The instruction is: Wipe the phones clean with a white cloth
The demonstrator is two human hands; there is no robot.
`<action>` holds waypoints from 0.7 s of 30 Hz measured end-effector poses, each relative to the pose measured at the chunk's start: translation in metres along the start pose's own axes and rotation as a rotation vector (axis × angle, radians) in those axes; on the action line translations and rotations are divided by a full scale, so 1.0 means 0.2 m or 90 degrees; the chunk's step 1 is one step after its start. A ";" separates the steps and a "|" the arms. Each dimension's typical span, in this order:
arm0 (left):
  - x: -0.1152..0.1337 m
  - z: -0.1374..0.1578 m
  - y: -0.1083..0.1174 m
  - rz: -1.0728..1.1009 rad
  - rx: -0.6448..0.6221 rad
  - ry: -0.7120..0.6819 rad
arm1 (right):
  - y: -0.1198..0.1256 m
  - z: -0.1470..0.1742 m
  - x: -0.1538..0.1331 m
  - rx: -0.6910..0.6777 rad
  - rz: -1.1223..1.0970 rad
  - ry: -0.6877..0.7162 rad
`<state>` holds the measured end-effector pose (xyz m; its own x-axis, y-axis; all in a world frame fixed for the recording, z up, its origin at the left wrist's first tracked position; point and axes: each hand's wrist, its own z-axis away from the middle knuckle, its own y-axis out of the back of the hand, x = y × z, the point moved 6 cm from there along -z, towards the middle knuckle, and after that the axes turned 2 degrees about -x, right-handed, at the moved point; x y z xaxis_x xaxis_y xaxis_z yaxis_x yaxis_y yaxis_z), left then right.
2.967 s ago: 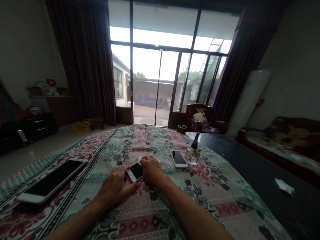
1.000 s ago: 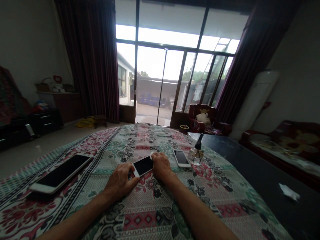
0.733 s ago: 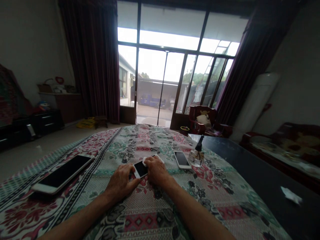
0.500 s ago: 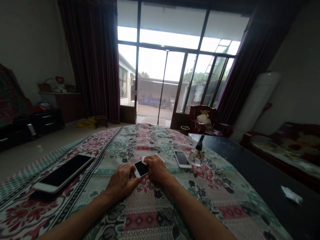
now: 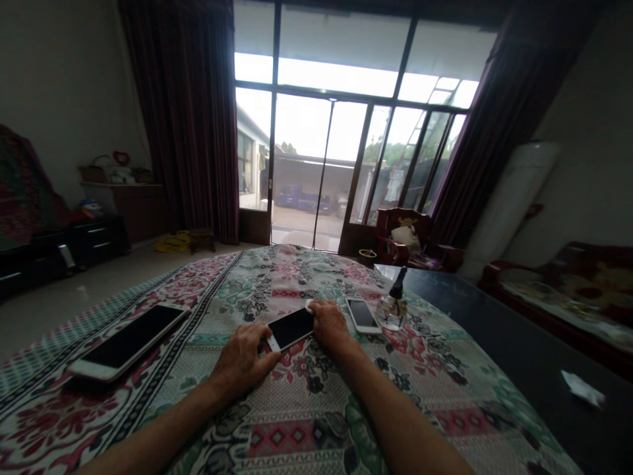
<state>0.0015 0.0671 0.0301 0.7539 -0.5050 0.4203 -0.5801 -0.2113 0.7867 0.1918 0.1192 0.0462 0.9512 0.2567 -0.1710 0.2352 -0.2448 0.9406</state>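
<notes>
Through the head camera I have my left hand (image 5: pixel 246 355) with thumb and fingers slightly parted, pinching the left end of the phone (image 5: pixel 291 328), which lies face up between both hands on the flowered cloth (image 5: pixel 222 439). At its right end, my right hand (image 5: pixel 332 324) curls its fingers down over a mostly hidden white tissue (image 5: pixel 309 304). To the right sit a second phone (image 5: pixel 362 315) and a bottle (image 5: pixel 392 313), well before the glass doors (image 5: pixel 297 132).

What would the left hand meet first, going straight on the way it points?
The middle phone, which the left hand already touches. Past it, the line seems to run toward the right hand at that phone's other end; depth is hard to judge from this single view.
</notes>
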 end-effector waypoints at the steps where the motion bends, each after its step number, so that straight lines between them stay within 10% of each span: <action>1: 0.00 0.00 0.00 0.001 0.001 -0.001 | 0.00 0.00 0.01 0.003 0.000 -0.007; 21: -0.01 0.00 -0.02 -0.006 -0.012 -0.018 | -0.01 0.10 -0.30 -0.029 -0.027 0.149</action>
<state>0.0012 0.0689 0.0257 0.7503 -0.5261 0.4003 -0.5669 -0.2006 0.7990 0.1386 0.0860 0.0496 0.8675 0.4766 -0.1426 0.2593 -0.1886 0.9472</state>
